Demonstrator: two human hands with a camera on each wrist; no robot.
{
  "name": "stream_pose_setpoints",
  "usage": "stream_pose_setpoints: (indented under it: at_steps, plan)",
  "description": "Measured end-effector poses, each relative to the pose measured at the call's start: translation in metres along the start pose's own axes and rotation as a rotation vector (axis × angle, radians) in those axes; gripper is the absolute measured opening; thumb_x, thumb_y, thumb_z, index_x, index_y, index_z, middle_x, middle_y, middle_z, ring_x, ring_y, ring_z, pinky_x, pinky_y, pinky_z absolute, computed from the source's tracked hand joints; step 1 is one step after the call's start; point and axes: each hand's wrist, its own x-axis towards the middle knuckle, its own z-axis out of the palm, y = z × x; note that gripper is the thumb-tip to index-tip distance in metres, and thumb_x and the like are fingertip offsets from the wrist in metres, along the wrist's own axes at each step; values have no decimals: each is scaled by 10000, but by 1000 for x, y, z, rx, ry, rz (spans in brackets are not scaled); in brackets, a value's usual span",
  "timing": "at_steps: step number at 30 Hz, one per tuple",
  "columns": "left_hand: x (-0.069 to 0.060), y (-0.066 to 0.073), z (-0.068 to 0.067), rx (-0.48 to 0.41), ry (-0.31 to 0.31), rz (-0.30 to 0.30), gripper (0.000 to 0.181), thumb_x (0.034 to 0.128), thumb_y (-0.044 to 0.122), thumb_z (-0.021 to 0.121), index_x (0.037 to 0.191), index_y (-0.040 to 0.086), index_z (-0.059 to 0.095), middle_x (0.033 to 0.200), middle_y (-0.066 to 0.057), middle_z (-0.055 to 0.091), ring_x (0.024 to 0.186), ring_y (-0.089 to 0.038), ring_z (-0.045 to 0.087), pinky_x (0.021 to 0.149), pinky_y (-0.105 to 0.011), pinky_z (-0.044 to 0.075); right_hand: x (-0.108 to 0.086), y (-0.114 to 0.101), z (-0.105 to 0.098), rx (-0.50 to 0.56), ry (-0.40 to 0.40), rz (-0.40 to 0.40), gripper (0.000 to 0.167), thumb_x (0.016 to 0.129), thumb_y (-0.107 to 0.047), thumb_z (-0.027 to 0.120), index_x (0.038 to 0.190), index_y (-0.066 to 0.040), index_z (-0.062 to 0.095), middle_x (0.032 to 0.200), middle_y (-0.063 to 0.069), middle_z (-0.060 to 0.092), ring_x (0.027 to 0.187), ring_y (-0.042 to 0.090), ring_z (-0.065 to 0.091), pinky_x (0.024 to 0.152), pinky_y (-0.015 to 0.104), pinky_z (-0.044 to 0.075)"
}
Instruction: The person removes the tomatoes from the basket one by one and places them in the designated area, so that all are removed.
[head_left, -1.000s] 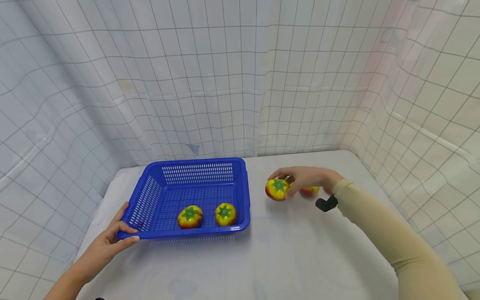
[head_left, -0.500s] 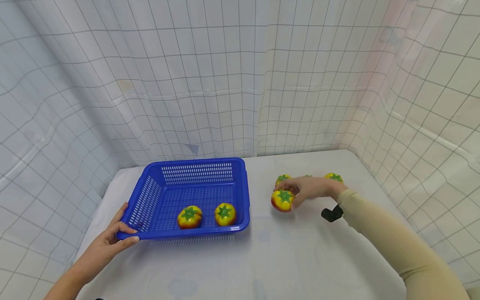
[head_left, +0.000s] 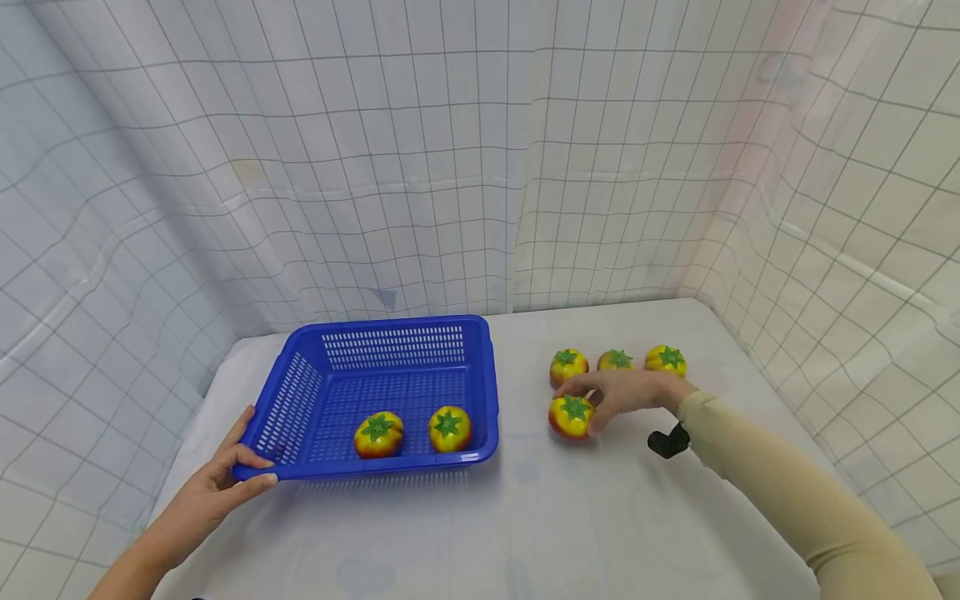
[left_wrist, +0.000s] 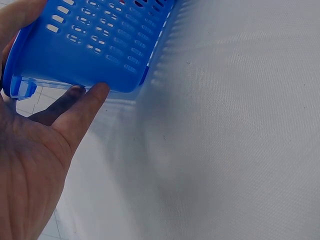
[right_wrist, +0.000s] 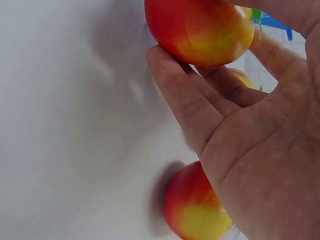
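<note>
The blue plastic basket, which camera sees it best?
The head view: it shows nearly the whole blue plastic basket, inside and rim. The left wrist view shows only one part, close up; the right wrist view, just a blue piece.

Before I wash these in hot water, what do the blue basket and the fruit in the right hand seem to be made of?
Blue basket: probably moulded plastic, slightly glossy, judging by its highlighted rim and regular wall slots.
Fruit in the right hand: perhaps plastic or coated foam, given its smooth, shiny skin; core hidden.
</note>
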Motion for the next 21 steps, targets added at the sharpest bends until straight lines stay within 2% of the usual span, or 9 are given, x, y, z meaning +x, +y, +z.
stream_pose_setpoints:
  at_steps: [9, 21]
  plan:
    - [1, -1, 0, 0, -1, -3, 173, 1046, 122, 598, 1118, -15, 520, 1692, 155, -136, 1490, -535, -92, 909, -25, 326, -1, 7, 7, -29, 16, 25, 600, 800, -237, 840, 1302, -457, 599, 1402, -90, 514, 1254, 202, 458, 1043, 483, 407]
    - [0, 1, 0, 12, 5, -11, 185, 1045, 136, 603, 1122, -8, 518, 1690, 161, -133, 1492, -531, -92, 908, -20, 320, -3, 6, 8, -22, 19, 39, 614, 775, -235, 850, 1293, -459, 609, 1408, -95, 508, 1233, 211, 457, 987, 454, 434]
